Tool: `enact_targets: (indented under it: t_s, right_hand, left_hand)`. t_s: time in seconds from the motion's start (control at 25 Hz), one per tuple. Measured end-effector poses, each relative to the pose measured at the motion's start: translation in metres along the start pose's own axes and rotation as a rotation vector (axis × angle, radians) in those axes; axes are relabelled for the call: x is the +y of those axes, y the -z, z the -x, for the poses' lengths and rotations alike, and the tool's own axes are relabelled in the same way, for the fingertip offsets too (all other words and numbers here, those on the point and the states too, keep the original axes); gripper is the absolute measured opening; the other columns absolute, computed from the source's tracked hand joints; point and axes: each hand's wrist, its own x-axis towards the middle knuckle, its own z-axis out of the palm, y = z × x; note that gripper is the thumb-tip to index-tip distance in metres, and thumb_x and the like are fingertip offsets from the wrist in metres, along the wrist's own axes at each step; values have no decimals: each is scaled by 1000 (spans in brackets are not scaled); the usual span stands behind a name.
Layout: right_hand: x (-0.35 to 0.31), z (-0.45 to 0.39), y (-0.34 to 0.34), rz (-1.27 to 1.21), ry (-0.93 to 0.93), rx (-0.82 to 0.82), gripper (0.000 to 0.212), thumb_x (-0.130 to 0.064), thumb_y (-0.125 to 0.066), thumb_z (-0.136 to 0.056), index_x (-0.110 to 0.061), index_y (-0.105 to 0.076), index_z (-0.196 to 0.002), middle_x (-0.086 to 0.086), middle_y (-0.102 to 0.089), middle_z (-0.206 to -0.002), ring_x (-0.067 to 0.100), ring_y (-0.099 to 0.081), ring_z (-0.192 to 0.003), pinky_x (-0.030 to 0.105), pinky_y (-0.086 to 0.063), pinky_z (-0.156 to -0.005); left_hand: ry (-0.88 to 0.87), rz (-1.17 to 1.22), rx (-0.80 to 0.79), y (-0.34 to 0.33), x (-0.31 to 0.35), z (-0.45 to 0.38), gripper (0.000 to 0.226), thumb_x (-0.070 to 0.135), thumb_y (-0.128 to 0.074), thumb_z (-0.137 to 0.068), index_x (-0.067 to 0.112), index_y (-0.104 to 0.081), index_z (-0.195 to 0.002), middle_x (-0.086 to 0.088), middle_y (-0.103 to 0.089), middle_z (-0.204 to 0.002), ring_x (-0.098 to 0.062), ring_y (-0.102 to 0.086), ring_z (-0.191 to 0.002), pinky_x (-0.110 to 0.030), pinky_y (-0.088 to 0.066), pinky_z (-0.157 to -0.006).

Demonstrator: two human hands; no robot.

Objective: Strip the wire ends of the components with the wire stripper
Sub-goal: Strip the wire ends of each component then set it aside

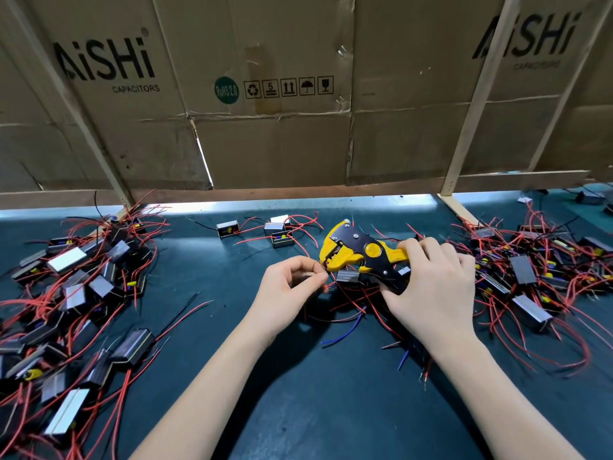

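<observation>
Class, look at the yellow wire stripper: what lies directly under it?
Under the wire stripper lie a grey component and red wires. The right hand hides its handles and whatever is beneath them.

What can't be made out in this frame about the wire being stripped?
- Head view: the wire end between the left hand fingertips and the wire stripper is too small to tell if it is stripped.
- The stripper's handles are covered by the right hand.
- Which component the wire belongs to is hidden in the tangle.
</observation>
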Motion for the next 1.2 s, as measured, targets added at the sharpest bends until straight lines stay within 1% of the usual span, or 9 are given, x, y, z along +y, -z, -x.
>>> enact_targets:
  t_s: [0.12,0.28,0.32,0.44,0.68,0.88,1.0,1.08,1.2]
  right_hand:
    - [0,-1,2,6,16,9,50,-32,-84,-53,-11,-64,-93,6,-60,-83,32,-55,-78,40,-33,-73]
    - [1,-2,3,27,54,54,42,-33,-82,-55,-12,-61,-86,4,-58,-76,31,-54,-72,39,-32,-70]
    - [2,-2,3,28,62,53,41,-33,-81,-56,-12,-61,-85,4,-58,-75,31,-55,-72,39,-33,-70]
    - [3,-1,2,22,74,33,38,-34,-81,-57,-13,-61,-83,3,-58,-73,31,-55,-71,39,-35,-69]
    - [6,-3,5,-2,101,-31,38,-36,-84,-55,-15,-63,-77,1,-57,-66,30,-58,-64,37,-35,-66]
    - [8,-4,10,-14,125,-91,41,-47,-86,-59,-15,-61,-69,2,-58,-62,30,-60,-60,35,-33,-63]
    - [5,-5,14,-34,99,-84,45,-47,-89,-56,-14,-58,-61,1,-57,-56,30,-59,-52,29,-31,-56]
    - [4,-4,15,-27,92,-41,43,-46,-88,-56,-14,-62,-67,2,-60,-62,31,-60,-58,30,-32,-58]
    - [5,-5,12,-14,37,7,47,-47,-82,-64,-15,-66,-95,5,-62,-86,33,-57,-82,41,-36,-76]
  left_hand:
    - [31,31,-6,0,-1,0,13,3,-64,-91,11,-66,-80,0,-69,-66,-5,-59,-62,-10,-44,-62]
    - [72,49,-8,1,-3,0,11,6,-65,-90,12,-64,-81,-7,-71,-71,-13,-56,-69,-19,-41,-64]
    - [79,70,-5,2,-3,-1,9,5,-66,-90,11,-61,-86,-8,-71,-71,-12,-58,-68,-17,-41,-64]
    - [80,127,-15,5,-4,-1,25,1,-68,-88,12,-46,-94,-11,-74,-77,-10,-66,-68,-12,-46,-64]
    - [30,63,-111,12,-3,-1,28,-3,-66,-88,12,-43,-87,-8,-72,-76,-16,-70,-74,-20,-52,-73]
    - [11,33,-168,16,-3,-1,28,-4,-65,-89,10,-41,-87,-7,-69,-74,-16,-70,-74,-17,-49,-68]
    - [6,44,-188,18,-2,-1,27,-2,-66,-89,11,-42,-86,-5,-69,-74,-17,-70,-75,-19,-50,-70]
    - [0,53,-198,19,-2,-1,26,0,-67,-89,11,-44,-86,-7,-69,-75,-17,-70,-76,-20,-49,-72]
    - [-43,-30,-140,18,0,1,21,14,-72,-88,11,-51,-90,-9,-73,-84,-12,-67,-77,-19,-49,-71]
